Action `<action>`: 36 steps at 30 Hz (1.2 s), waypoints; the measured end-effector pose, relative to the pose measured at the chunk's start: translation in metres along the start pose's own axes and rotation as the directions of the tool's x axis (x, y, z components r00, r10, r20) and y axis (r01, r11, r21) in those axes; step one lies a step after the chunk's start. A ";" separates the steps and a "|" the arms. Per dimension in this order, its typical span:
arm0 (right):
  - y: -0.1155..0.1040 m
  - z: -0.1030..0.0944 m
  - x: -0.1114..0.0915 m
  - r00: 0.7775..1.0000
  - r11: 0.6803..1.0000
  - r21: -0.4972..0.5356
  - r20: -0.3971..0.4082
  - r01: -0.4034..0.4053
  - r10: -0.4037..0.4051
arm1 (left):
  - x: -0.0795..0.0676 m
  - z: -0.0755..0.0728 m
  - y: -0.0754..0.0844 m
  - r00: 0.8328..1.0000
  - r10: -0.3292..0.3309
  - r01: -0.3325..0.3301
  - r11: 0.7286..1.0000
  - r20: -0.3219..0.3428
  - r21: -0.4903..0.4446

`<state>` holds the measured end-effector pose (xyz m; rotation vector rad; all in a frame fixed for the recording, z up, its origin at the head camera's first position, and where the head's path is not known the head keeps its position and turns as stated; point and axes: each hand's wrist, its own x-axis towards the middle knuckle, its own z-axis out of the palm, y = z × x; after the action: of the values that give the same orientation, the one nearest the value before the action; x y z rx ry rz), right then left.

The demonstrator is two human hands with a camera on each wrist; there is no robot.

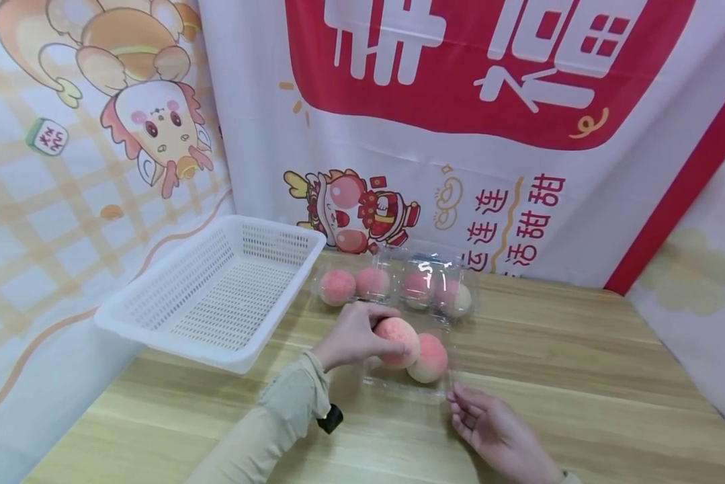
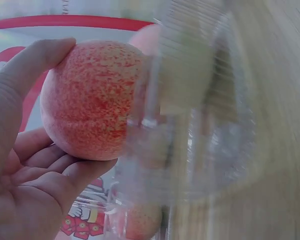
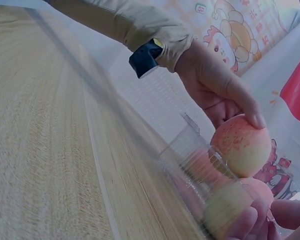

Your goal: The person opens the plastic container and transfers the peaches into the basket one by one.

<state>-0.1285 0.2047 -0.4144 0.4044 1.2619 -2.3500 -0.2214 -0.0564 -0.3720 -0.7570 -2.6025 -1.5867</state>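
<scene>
My left hand point(image 1: 356, 334) holds a pink and cream peach point(image 1: 397, 341) between thumb and fingers. In the left wrist view, the thumb lies over the top of this peach point(image 2: 92, 100) and the fingers lie beneath. Below and beside it is a clear plastic container point(image 1: 407, 390), with another peach point(image 1: 430, 359) in it. My right hand point(image 1: 498, 430) pinches the container's near right corner with curled fingers. The right wrist view shows the held peach point(image 3: 242, 150) just above the container wall point(image 3: 190, 137); how deep it sits cannot be told.
Behind the hands, several peaches point(image 1: 338, 288) sit in clear plastic packaging point(image 1: 471, 279) by the back cloth. To the left stands a white perforated basket point(image 1: 111, 319) with nothing seen inside. Printed cloths point(image 1: 259, 154) hang behind and at the sides of the wooden table point(image 1: 580, 356).
</scene>
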 end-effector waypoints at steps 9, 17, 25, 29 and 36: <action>-0.002 0.001 -0.002 1.000 1.000 -0.010 0.014 0.010 -0.009 | 0.013 -0.011 0.024 0.986 -0.093 0.061 0.973 -0.136 -0.225; -0.001 0.000 -0.003 1.000 1.000 -0.005 0.024 0.014 -0.014 | 0.034 -0.029 0.048 0.944 -0.146 0.032 0.933 -0.296 -0.359; 0.000 -0.001 -0.003 1.000 1.000 -0.009 -0.003 0.024 -0.024 | 0.057 -0.060 0.074 0.914 -0.187 -0.003 0.883 -0.359 -0.469; 0.002 -0.001 -0.003 1.000 1.000 -0.007 0.009 0.020 -0.020 | 0.059 -0.083 0.084 0.892 -0.195 0.025 0.922 -0.409 -0.386; 0.003 0.001 -0.001 1.000 1.000 -0.018 -0.006 0.019 -0.019 | 0.062 -0.138 0.085 0.842 -0.237 0.080 0.944 -0.484 -0.321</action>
<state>-0.1258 0.2025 -0.4150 0.3955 1.2937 -2.3531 -0.2754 -0.1159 -0.2177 -0.0692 -2.1102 -1.9143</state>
